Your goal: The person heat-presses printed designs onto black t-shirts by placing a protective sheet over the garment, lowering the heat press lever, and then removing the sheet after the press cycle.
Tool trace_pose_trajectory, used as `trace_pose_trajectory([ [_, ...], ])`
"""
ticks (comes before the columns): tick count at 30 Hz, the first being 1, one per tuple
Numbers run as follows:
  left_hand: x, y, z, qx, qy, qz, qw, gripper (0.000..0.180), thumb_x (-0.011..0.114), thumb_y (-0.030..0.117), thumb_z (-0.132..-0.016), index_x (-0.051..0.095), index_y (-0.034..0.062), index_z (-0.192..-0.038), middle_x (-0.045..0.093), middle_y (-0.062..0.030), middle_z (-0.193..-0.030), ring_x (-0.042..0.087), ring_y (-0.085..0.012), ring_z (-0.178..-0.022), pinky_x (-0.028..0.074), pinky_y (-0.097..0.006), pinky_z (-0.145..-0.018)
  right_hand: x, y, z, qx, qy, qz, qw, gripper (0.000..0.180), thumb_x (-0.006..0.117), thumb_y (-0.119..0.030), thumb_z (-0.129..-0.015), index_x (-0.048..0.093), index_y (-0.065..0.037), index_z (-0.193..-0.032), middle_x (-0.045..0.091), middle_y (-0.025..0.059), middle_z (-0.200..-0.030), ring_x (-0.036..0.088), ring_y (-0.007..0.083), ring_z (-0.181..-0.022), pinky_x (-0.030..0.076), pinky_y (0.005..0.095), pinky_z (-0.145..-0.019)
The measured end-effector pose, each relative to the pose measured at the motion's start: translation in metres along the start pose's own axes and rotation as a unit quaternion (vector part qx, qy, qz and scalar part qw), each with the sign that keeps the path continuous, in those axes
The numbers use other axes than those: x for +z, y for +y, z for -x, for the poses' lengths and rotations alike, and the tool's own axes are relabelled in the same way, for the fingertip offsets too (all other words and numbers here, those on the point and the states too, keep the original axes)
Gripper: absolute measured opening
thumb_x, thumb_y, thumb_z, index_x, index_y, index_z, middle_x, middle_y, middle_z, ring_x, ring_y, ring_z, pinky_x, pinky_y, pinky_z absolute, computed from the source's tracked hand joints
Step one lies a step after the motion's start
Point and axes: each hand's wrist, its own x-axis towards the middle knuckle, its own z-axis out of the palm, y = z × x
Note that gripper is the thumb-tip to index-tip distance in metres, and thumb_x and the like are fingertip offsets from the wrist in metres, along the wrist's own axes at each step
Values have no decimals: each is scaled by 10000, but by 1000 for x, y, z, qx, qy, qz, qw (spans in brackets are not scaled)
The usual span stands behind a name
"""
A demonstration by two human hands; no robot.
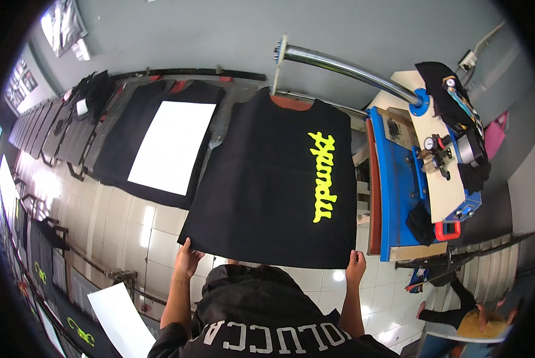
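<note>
A black shirt panel with bright yellow lettering down its right side is spread out flat in front of me. Its neckline is at the far end and its straight hem is toward me. My left hand pinches the near left corner of the hem. At the near right corner, my right hand is closed on the hem in the same way. To the left, another black shirt panel lies on a board with a white sheet on top of it.
A blue heat press with gauges and a chrome cylinder stands at right. More printing boards run off to the far left. Black pieces with yellow prints and another white sheet are at lower left. A person sits at lower right.
</note>
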Motion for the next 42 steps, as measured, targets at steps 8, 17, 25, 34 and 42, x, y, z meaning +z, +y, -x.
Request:
trace_pose_trajectory([
  [8,-112,-20,-23,185,304,-480,802,588,633,271,-896,429,29,-1391,506,-197,-1365,511,-375,-1206,387,-470,-1029,5,9,-8,-65,-17,-18,998,309,548,-244,-980,565,29,-1122,625,199,-1073,618,294,-973,503,375,-861],
  [17,-268,38,105,-18,694,-566,445,843,632,168,-804,211,143,-1534,188,-151,-1580,176,-430,-1436,235,-565,-1122,88,-204,-3,-215,-183,-91,955,300,492,-100,-994,485,47,-1255,553,186,-1249,552,271,-1170,439,357,-1005],
  [25,-110,132,38,426,484,-522,559,615,478,-107,-698,563,59,-1284,557,-215,-1307,531,-392,-1168,390,-484,-963,133,-303,28,-143,-434,-268,848,368,553,-162,-973,474,19,-1284,547,182,-1284,539,264,-1204,447,345,-981],
  [34,197,27,-15,365,-324,-428,761,404,474,236,-982,520,70,-1347,527,-135,-1363,496,-269,-1259,399,-410,-1065,71,-269,-2,-156,-283,-270,907,1221,866,-372,-694,20,-114,-1536,299,252,-1501,401,384,-1339,348,476,-1093],
  [42,286,-33,-21,395,-583,-574,417,444,512,9,-816,568,19,-1256,581,-221,-1243,550,-383,-1170,430,-462,-1006,5,-118,16,192,-174,-333,907,775,607,-363,-941,182,-28,-1496,455,259,-1382,576,307,-1139,527,399,-872],
])
